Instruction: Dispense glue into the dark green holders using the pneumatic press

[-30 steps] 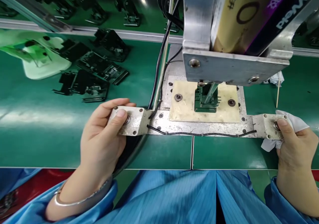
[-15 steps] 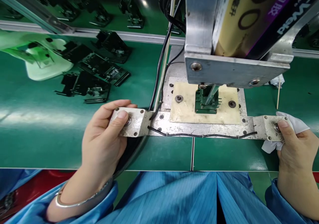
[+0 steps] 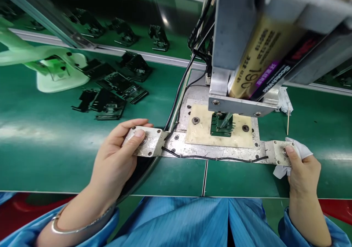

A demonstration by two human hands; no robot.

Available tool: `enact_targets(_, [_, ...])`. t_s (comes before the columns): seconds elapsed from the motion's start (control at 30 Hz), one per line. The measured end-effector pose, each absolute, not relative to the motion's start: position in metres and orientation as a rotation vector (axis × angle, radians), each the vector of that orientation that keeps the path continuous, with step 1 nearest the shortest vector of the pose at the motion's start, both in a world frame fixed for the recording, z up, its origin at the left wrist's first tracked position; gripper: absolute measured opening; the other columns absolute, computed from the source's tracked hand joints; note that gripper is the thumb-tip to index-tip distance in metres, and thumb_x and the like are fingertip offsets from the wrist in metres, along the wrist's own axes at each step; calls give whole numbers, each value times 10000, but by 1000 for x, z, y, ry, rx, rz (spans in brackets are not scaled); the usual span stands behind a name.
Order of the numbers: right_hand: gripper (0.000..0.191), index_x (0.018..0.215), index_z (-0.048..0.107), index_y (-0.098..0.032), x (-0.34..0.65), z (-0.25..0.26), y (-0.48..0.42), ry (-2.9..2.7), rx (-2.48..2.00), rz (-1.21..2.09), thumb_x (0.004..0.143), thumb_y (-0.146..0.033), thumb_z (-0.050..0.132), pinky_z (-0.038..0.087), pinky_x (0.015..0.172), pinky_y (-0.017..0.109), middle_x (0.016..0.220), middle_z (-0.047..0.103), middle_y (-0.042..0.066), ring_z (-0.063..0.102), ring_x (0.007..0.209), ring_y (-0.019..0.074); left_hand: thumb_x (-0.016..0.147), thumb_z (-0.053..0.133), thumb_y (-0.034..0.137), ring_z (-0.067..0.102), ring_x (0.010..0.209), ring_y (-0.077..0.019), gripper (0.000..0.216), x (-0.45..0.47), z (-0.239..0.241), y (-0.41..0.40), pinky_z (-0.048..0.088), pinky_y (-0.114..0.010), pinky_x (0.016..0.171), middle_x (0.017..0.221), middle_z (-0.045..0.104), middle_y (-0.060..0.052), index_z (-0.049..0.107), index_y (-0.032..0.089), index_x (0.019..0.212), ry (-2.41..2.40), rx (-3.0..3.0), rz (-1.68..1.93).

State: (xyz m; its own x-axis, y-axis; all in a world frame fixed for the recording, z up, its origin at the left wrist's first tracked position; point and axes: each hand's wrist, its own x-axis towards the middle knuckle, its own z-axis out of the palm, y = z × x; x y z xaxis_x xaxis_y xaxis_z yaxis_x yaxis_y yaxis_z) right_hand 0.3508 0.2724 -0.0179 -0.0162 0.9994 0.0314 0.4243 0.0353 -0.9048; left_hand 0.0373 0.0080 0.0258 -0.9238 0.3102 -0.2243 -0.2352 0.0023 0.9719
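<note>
My left hand (image 3: 117, 153) is closed round the left metal button box (image 3: 154, 148), thumb resting on its round push button. At the other end of the metal bar, my right hand (image 3: 304, 173) grips the right button box (image 3: 278, 148), its thumb on that button. A crumpled white wipe (image 3: 301, 150) is in the right hand, partly hidden behind the box. Between the hands, a small green part (image 3: 216, 131) sits in a cream fixture plate (image 3: 192, 137). A clear dispensing nozzle (image 3: 227, 119) slants down to it from a gold-and-black adhesive cartridge (image 3: 247, 71) in a metal holder.
Several dark green part assemblies (image 3: 110, 104) lie on the green bench (image 3: 41, 148) to the left, near a pale green stand (image 3: 62, 76). Black cables (image 3: 180, 87) run behind the bar. A wooden stick (image 3: 288, 124) and white paper (image 3: 284, 99) lie to the right.
My view has shifted, so the fixture and my right hand appear further left, with more of the dispenser in sight. Both thumbs stay on the buttons.
</note>
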Motion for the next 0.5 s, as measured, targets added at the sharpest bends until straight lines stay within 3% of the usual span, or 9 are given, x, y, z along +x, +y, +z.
enact_targets(0.3, [620,998,755,-89,356,-26,279,-1543,-1549,959,642,-592,825,519,599,334,920,744,147,687,793,292,625,864,562,607,831,-126,545,32,24,2,498,-140,688,1027,699,0,703,258,1048,1924,131,1862])
enact_targets(0.5, [587,979,750,-110,353,-23,278,-1515,-1517,990,640,-581,831,536,614,331,931,742,128,689,806,275,679,855,462,599,818,-130,452,35,28,6,489,-158,687,1000,688,-6,693,231,1032,1897,107,1894])
